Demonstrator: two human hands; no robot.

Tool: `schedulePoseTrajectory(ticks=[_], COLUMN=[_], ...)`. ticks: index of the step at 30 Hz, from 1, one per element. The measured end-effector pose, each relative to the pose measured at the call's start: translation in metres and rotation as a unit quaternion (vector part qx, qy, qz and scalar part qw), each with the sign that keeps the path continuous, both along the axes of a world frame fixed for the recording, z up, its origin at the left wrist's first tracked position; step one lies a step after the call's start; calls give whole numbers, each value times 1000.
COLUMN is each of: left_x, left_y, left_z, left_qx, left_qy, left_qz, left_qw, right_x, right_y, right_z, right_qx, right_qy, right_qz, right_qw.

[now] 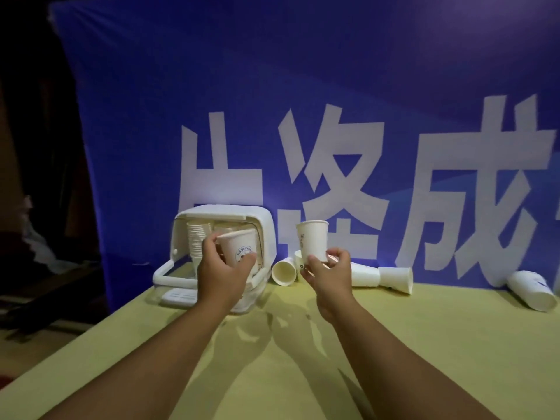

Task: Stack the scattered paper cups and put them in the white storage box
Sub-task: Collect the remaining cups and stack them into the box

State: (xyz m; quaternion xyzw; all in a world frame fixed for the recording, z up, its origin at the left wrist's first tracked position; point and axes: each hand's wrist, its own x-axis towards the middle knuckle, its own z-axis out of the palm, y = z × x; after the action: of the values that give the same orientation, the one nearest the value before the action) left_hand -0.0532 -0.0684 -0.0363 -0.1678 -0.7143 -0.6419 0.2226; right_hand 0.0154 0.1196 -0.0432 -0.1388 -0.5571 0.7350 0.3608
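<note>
Two bare forearms (169,353) are seen nearest, reaching up from the bottom of the frame over the yellow-green table (409,344). Left of centre, the left hand (219,268) is wrapped round a printed cup (238,247), thumb in front and fingers behind, and the cup is held tilted at the open front of the white storage box (224,212), where stacked cups (197,241) are already lodged. At centre, the right hand (328,272) is pinched on the base of a second cup (312,239), which is held upright, mouth up, clear of the table. Loose cups are left along the foot of the blue banner (272,86): one on its side (284,271) between box and right hand, nested ones (381,277) just right of that hand, another (531,294) near the right edge. The cups are judged very light, thin-walled and easily dented at the rim. A gentle hold low on the wall, where the paper is stiffened by the bottom, is advised. The lying ones could be rolled away by a careless touch.
</note>
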Motion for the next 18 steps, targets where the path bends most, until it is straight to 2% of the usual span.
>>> schedulePoseTrajectory(ticks=[4,10,18], left_x=[-22,-50,-84], left_y=[-9,-9,-6], left_z=[8,7,-21], left_qx=[29,49,27], left_qy=[28,26,33], left_qz=[18,6,14], left_qw=[999,998,999], right_x=[-28,-71,-111], right_y=[-19,-38,-60], right_z=[6,17,17], right_qx=[36,70,152], right_qy=[-16,-12,18], right_qz=[38,26,36], right_qw=[999,997,988])
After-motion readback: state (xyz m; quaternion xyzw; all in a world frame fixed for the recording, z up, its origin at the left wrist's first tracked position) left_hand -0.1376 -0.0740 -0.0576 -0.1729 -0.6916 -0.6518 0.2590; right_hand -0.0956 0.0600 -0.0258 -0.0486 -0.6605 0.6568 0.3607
